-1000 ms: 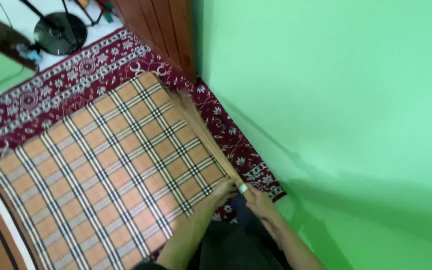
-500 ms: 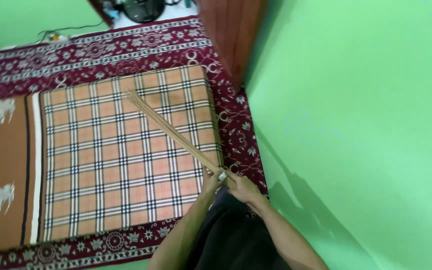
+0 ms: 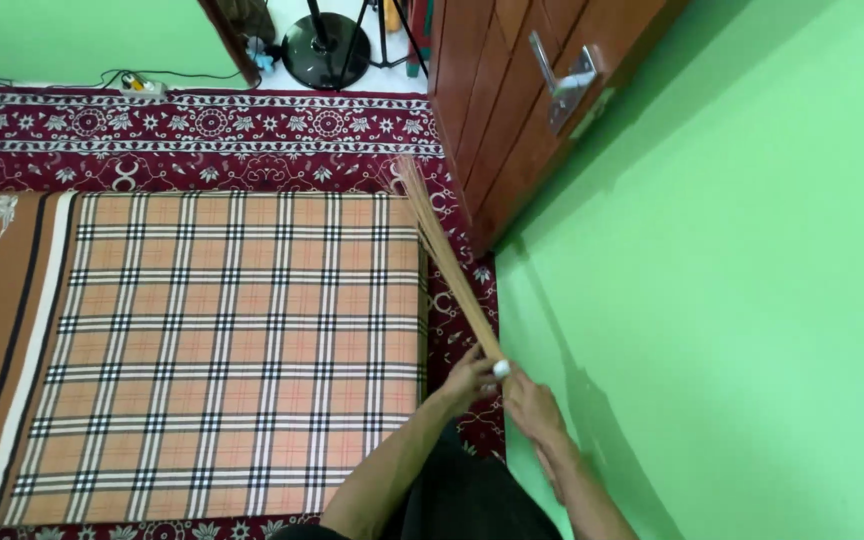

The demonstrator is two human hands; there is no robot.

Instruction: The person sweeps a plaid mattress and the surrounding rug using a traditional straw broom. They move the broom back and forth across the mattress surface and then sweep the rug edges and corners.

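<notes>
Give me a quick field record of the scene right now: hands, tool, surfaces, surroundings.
left hand: grips the bound end of the stick broom
right hand: closed on the same end, just behind the left
stick broom: bristles fan out over the red patterned carpet, by the mat's corner
plaid mat: lies flat on the carpet
wooden door: open, against the green wall
fan base: beyond the carpet

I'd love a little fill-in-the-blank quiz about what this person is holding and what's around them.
Both hands, left hand and right hand, grip a bundle of thin ____.
The checked mattress lies on a dark ____ patterned carpet.
The wall on the right is painted ____.
The wooden door has a ____ handle.

Missing words: sticks; red; green; metal
</notes>
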